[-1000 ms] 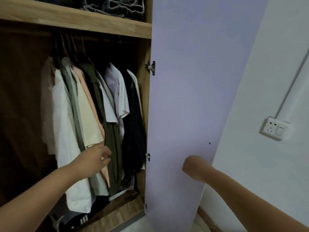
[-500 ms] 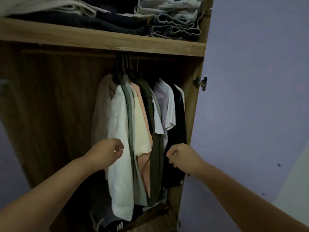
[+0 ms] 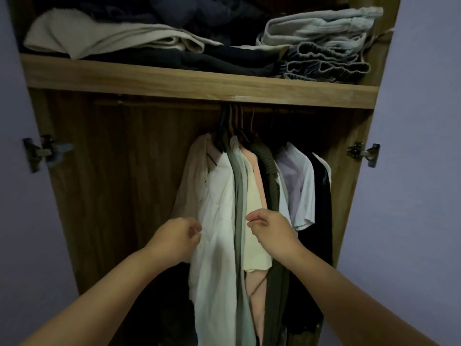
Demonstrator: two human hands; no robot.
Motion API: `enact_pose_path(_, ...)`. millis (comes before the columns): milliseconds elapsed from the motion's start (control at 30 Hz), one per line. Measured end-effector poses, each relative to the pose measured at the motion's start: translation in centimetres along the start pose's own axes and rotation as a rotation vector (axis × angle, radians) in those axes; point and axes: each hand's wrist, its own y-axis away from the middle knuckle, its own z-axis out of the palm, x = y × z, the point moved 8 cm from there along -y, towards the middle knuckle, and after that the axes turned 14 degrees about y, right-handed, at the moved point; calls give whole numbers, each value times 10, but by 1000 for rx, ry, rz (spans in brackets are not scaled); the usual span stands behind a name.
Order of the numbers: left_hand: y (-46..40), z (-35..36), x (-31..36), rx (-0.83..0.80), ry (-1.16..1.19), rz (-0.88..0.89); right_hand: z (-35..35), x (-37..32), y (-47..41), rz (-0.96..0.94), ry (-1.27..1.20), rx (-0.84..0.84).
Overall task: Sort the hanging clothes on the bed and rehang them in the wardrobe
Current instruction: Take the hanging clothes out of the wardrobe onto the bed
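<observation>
Several garments hang on dark hangers from the wardrobe rail (image 3: 282, 110), bunched at the right half. From the left: a beige top (image 3: 189, 176), a long white shirt (image 3: 217, 221), a grey-green piece (image 3: 239, 208), a pale yellow shirt (image 3: 254, 203), an olive knit (image 3: 270, 171), a lavender shirt (image 3: 291, 176) and a black garment (image 3: 321, 196). My left hand (image 3: 174, 239) hovers with curled fingers at the white shirt's left edge. My right hand (image 3: 272, 228) is curled in front of the yellow shirt, thumb against forefinger. No cloth shows between the fingers of either hand.
A wooden shelf (image 3: 199, 83) above the rail carries folded clothes (image 3: 124, 38) and jeans (image 3: 324, 63). Both lilac doors (image 3: 411, 171) stand open on metal hinges (image 3: 361, 153). The left half of the hanging space (image 3: 112, 183) has no garments on the rail.
My view has swung left and up, centring on the wardrobe. My right hand came in from the door to the clothes. My left hand shifted to the white shirt's edge.
</observation>
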Motion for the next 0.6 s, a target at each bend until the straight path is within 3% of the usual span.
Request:
enact_pose_path(300,-87,-17,-4,123,-11,-32,2,-23,-106,-130,-217,-19)
enact_pose_path(600,-146,-16,-24,142,68,-36,44,-40,-177,-103,-298,-145)
